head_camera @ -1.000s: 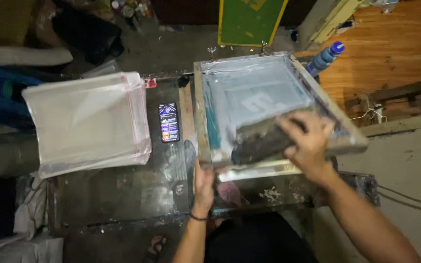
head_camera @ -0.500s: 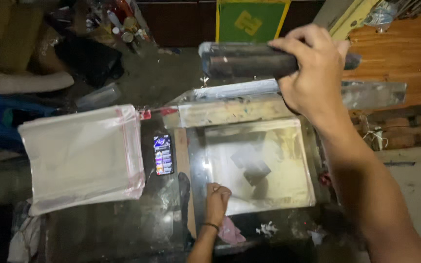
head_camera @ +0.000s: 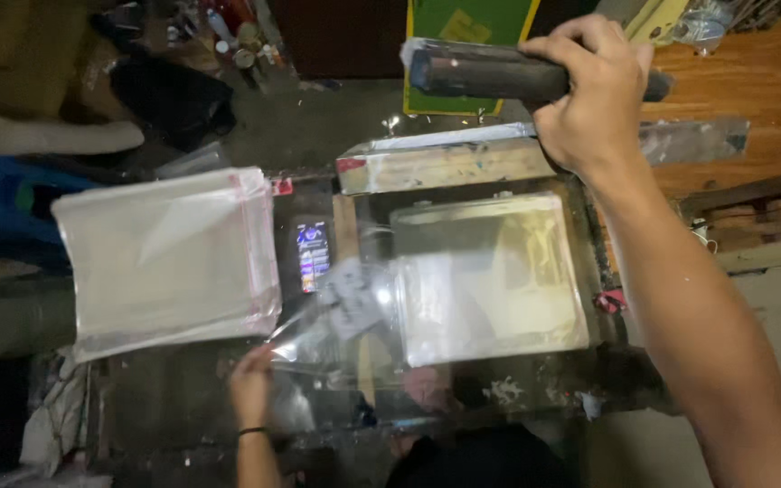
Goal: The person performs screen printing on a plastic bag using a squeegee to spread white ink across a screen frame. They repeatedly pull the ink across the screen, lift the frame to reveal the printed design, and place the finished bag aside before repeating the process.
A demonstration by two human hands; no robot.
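Under left hand (head_camera: pixel 250 384), clear printed bag (head_camera: pixel 345 316)

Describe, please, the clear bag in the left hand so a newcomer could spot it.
Start at the stack of clear bags on the dark table. Just right of it, the left hand pinches one clear bag, alone lifted and printed.

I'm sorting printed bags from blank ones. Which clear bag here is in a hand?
The loose clear bag at table centre, pulled by the left hand. The others lie untouched in the stack of bags to its left.
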